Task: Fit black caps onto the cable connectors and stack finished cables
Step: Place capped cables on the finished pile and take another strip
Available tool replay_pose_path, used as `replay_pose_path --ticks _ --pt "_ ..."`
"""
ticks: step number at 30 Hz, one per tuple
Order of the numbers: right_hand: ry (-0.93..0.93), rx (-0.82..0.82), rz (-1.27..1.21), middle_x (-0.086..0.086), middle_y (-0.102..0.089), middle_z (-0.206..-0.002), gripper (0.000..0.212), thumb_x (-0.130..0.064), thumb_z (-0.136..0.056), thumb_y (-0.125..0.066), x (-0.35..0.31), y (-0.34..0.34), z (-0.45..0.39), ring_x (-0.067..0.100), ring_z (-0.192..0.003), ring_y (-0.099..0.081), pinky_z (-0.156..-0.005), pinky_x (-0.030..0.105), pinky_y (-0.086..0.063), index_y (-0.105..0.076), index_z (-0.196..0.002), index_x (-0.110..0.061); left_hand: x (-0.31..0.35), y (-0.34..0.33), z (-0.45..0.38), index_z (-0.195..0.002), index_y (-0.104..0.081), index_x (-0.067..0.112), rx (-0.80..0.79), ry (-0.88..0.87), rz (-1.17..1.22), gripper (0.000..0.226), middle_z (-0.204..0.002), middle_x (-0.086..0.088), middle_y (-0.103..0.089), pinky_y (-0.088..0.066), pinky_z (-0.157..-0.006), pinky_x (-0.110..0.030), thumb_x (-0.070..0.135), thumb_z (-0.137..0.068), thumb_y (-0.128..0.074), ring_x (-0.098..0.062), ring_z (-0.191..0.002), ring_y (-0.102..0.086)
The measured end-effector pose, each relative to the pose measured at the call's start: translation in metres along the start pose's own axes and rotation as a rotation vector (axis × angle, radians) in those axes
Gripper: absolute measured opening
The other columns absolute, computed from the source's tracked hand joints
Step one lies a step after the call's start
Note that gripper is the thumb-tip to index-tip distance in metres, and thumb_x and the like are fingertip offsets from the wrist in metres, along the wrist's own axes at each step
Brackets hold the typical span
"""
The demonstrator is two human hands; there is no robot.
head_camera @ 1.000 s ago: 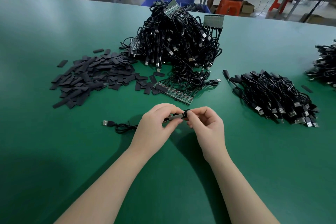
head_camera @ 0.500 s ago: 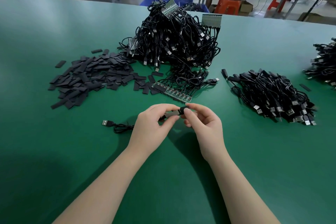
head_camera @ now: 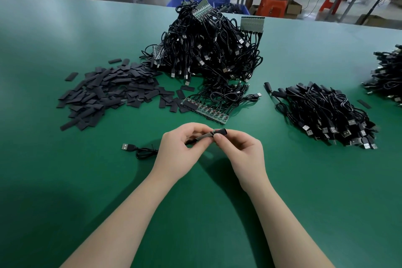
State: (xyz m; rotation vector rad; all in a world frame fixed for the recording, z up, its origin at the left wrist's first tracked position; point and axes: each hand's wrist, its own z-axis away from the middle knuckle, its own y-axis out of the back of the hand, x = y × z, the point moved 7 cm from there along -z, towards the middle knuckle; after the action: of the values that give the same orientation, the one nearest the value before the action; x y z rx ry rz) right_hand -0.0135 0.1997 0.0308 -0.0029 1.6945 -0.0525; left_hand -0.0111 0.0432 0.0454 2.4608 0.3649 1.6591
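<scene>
A short black tubular cap [head_camera: 220, 132] is pinched between the thumb and the curled fingers of the right hand [head_camera: 240, 154], and its open mouth is turned to the left. The narrow grey connector end [head_camera: 204, 136] of a thin black cable [head_camera: 146, 153] is pinched by the fingertips of the left hand [head_camera: 181, 152]. The connector end is pointed to the right and a little upward, toward the cap. The two long axes are laid nearly on one line, from lower left to upper right, and the tip of the connector is seen just at the mouth of the cap; how deep it is already inside cannot be told.

Both hands are held just above the green table top [head_camera: 65, 180], near its front. The rest of the cable is trailed to the left of the left hand, and its metal USB plug [head_camera: 125, 147] is laid flat on the table.

The cap is judged to be only partly fitted. For the coming move, a push along this shared axis is called for: cap to the left, connector to the right. The pile of finished capped cables [head_camera: 326, 113] is found to the right, nearer to the right hand, so the stacking is probably better done by that hand.
</scene>
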Motion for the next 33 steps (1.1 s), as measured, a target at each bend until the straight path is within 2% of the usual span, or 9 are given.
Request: replay_pose_path --ticks 6,9,13,22,29,33 --pt "0.016 0.044 0.017 -0.006 -0.076 -0.083 0.014 -0.007 -0.086 -0.074 0.003 0.002 0.0 0.007 -0.078 -0.068 -0.075 0.021 -0.054 -0.074 -0.084 -0.021 -0.004 -0.002 0.002 -0.095 -0.066 0.045 0.013 0.031 0.018 0.032 -0.091 0.026 -0.071 -0.046 -0.078 -0.006 0.017 -0.081 -0.077 0.006 -0.092 -0.066" --pt "0.021 0.092 -0.021 0.0 -0.075 -0.084 0.011 -0.007 -0.09 -0.07 0.003 0.006 -0.001 0.015 -0.081 -0.07 -0.078 0.03 -0.058 -0.07 -0.085 -0.017 -0.009 -0.001 0.003 -0.099 -0.067 0.042 0.025 0.05 -0.045 0.027 -0.097 0.029 -0.068 -0.046 -0.081 -0.006 0.021 -0.084 -0.076 0.005 -0.096 -0.065" --pt "0.019 0.098 -0.11 0.004 -0.077 -0.087 0.007 -0.004 -0.093 -0.065 0.001 0.008 -0.001 0.016 -0.086 -0.073 -0.076 0.024 -0.058 -0.067 -0.088 -0.01 -0.008 0.004 0.0 -0.104 -0.071 0.039 0.066 0.022 -0.163 0.024 -0.099 0.025 -0.068 -0.046 -0.082 -0.008 0.024 -0.085 -0.074 0.004 -0.097 -0.062" --pt "0.063 0.069 -0.06 0.007 -0.075 -0.085 0.027 -0.006 -0.09 -0.068 -0.004 0.003 0.001 0.015 -0.078 -0.073 -0.077 0.027 -0.058 -0.067 -0.08 -0.03 -0.005 0.0 0.0 -0.101 -0.073 0.039 -0.005 0.024 -0.089 0.028 -0.098 0.023 -0.072 -0.051 -0.083 -0.015 0.017 -0.084 -0.074 0.001 -0.093 -0.067" --pt "0.102 0.081 0.036 0.011 -0.074 -0.092 0.022 -0.003 -0.089 -0.069 -0.01 0.004 0.002 0.024 -0.085 -0.073 -0.08 0.03 -0.059 -0.063 -0.084 -0.023 -0.009 0.001 0.0 -0.101 -0.073 0.038 -0.002 0.076 -0.063 0.024 -0.099 0.027 -0.071 -0.049 -0.081 -0.01 0.019 -0.086 -0.072 0.005 -0.093 -0.066" --pt "0.152 0.067 0.065 0.006 -0.075 -0.093 0.025 -0.001 -0.089 -0.068 -0.014 0.002 0.004 0.023 -0.09 -0.073 -0.083 0.032 -0.059 -0.064 -0.087 -0.026 -0.011 0.0 0.0 -0.099 -0.072 0.039 0.0 0.103 -0.044 0.024 -0.1 0.03 -0.069 -0.049 -0.081 -0.01 0.019 -0.086 -0.073 0.007 -0.092 -0.066"
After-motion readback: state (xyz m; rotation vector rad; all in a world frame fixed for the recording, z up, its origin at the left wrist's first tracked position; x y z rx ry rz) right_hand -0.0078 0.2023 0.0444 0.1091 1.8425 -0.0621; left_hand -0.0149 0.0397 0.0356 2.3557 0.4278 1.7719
